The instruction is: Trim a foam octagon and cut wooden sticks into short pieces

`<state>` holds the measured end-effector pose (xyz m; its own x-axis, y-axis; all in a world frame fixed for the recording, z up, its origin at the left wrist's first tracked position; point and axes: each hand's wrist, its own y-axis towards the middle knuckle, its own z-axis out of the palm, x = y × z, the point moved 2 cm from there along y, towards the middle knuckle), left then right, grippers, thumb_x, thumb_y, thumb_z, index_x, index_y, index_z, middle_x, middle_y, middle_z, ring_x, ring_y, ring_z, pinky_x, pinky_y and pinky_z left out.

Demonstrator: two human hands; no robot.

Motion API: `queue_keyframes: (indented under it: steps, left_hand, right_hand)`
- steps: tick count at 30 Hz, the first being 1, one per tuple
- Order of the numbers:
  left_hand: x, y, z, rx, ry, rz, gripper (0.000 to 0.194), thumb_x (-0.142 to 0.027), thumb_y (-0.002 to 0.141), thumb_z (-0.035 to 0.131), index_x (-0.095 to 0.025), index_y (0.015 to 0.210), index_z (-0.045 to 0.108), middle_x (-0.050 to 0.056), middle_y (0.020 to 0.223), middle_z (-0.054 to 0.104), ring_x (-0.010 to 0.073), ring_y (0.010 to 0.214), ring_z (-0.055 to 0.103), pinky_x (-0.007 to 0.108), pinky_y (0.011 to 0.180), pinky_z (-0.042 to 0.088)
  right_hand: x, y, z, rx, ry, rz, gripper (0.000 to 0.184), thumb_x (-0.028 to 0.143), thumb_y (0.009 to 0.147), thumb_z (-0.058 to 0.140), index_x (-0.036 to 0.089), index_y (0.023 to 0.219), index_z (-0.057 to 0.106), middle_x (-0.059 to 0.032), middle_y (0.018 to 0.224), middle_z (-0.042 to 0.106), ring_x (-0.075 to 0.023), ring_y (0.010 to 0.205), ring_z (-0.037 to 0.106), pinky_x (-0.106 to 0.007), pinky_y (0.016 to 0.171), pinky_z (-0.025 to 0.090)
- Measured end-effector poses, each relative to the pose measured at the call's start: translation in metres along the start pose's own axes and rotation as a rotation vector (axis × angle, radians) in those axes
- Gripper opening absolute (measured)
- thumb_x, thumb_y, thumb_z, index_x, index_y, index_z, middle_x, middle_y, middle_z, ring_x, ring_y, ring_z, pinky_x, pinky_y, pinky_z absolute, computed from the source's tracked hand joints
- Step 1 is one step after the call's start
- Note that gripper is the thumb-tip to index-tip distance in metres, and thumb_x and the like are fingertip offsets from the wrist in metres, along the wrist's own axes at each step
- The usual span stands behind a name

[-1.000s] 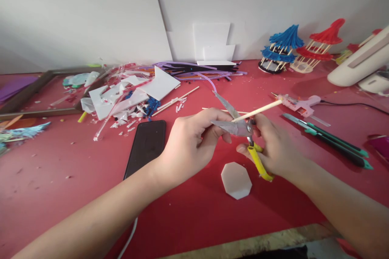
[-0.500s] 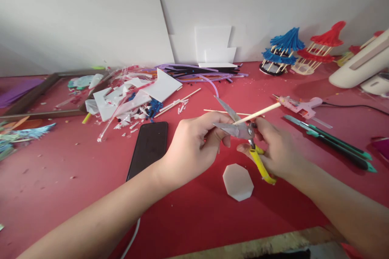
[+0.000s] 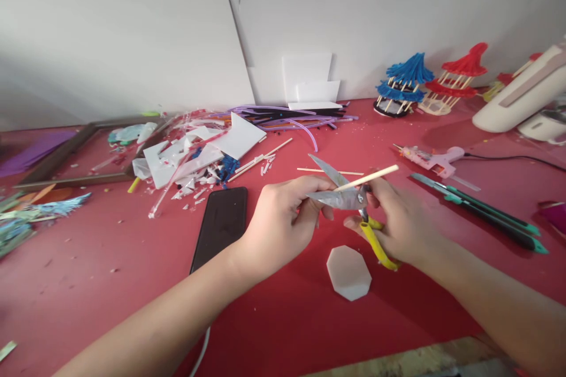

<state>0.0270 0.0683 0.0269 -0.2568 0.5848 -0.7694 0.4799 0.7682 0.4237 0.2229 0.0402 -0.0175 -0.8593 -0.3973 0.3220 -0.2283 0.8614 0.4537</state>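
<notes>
Stick (image 3: 371, 177) drawn toward left hand (image 3: 276, 224) | scissors (image 3: 339, 198) open | octagon (image 3: 349, 273) apart, edges exposed

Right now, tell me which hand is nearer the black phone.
Left: the left hand is just right of the phone, and the right hand is farther right, holding the scissors.

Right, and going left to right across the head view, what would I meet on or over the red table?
Purple sheets → dark phone → left hand → pale octagonal piece → right hand → green-and-black cutter.
</notes>
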Motion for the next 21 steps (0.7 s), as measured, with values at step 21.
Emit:
queue_keyframes:
  steps: [21]
  left_hand:
    - [-0.0023, 0.0005, -0.0041, 0.066, -0.022, 0.002, 0.031, 0.007, 0.073, 0.037, -0.016, 0.073, 0.058, -0.004, 0.059, 0.061, 0.0059, 0.045, 0.050, 0.015, 0.048, 0.041]
  right_hand:
    - [-0.0047, -0.0035, 0.0071, -0.007, 0.036, -0.011, 0.027, 0.041, 0.078, 0.062, 0.023, 0.083, 0.042, 0.0006, 0.067, 0.053, -0.0162, 0.055, 0.053, -0.026, 0.049, 0.039]
